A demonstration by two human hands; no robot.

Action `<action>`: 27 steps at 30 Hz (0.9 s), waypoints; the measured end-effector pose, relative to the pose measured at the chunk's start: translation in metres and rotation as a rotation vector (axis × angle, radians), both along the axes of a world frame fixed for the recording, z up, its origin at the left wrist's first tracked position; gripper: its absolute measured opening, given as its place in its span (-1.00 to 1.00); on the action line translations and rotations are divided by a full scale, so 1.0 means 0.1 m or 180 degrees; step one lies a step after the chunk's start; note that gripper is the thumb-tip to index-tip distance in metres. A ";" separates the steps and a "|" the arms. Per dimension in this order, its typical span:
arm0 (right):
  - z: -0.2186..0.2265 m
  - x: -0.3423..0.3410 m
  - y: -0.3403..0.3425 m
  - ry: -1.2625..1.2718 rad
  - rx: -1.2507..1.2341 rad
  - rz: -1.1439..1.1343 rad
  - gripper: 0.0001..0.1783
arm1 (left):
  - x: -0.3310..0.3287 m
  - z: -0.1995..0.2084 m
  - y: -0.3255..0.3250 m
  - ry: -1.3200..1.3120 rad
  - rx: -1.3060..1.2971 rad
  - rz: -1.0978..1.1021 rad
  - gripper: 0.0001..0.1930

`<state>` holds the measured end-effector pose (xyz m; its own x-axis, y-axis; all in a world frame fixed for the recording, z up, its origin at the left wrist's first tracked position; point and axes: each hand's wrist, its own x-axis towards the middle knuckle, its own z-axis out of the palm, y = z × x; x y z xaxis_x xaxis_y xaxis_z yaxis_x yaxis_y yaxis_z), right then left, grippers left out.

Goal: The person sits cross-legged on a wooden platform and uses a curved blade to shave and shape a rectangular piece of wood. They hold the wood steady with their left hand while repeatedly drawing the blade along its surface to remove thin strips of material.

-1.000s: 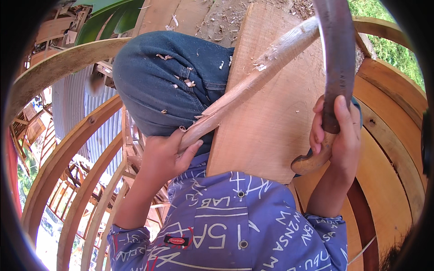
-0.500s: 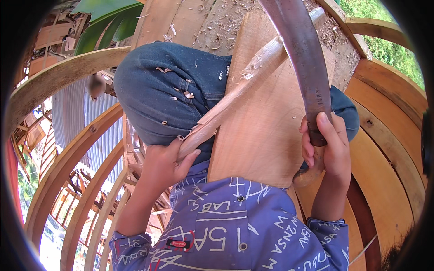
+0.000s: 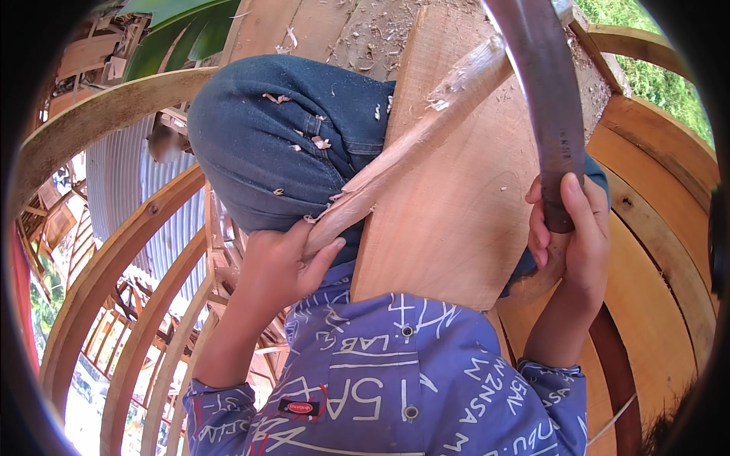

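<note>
My left hand (image 3: 283, 262) is closed around the near end of a pale, roughly shaved wooden stick (image 3: 403, 152). The stick slants up and to the right across a wide plank (image 3: 449, 197) that lies against my lap. In my right hand (image 3: 574, 224) is a machete (image 3: 549, 106), gripped at its handle, with the long curved blade pointing up and away. The blade crosses over the far part of the stick; whether they touch I cannot tell. The blade's tip is cut off by the top edge.
Wood shavings lie on my bent knee (image 3: 258, 137) and on the boards (image 3: 365, 38) ahead. Curved wooden rails (image 3: 114, 262) rise at the left, and a planked wooden side (image 3: 646, 258) stands close at the right. A green leaf (image 3: 182, 38) hangs at the upper left.
My right hand and the machete have shifted to the right and slightly up. The stick's far end has also moved a little to the right; my left hand stays nearly in place.
</note>
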<state>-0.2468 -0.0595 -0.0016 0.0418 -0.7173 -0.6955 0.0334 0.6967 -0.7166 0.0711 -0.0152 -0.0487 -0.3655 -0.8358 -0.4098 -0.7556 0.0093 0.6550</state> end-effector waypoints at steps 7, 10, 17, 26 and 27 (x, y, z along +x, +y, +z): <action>-0.04 -0.03 0.11 0.0151 0.0121 0.0332 -0.52 | 0.02 0.03 -0.01 -0.0075 0.0026 0.0004 -0.70; 0.05 -0.10 0.04 0.0207 0.0067 0.0126 -0.52 | 0.01 0.03 -0.02 -0.0101 0.0034 -0.0075 -0.68; -0.06 0.00 0.12 -0.0043 0.0187 0.0217 -0.53 | 0.01 0.04 -0.02 -0.0139 0.0188 -0.0027 -0.68; -0.07 0.03 0.02 -0.0158 0.0061 -0.0080 -0.55 | 0.01 0.03 -0.02 -0.0054 0.0121 0.0009 -0.74; -0.07 0.03 0.03 -0.0077 0.0097 0.0136 -0.55 | 0.01 0.03 -0.02 -0.0069 0.0124 0.0012 -0.74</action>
<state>-0.2440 -0.0561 -0.0090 0.0889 -0.6930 -0.7154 0.0203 0.7194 -0.6943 0.0725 -0.0168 -0.0454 -0.3530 -0.8204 -0.4499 -0.7696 -0.0188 0.6382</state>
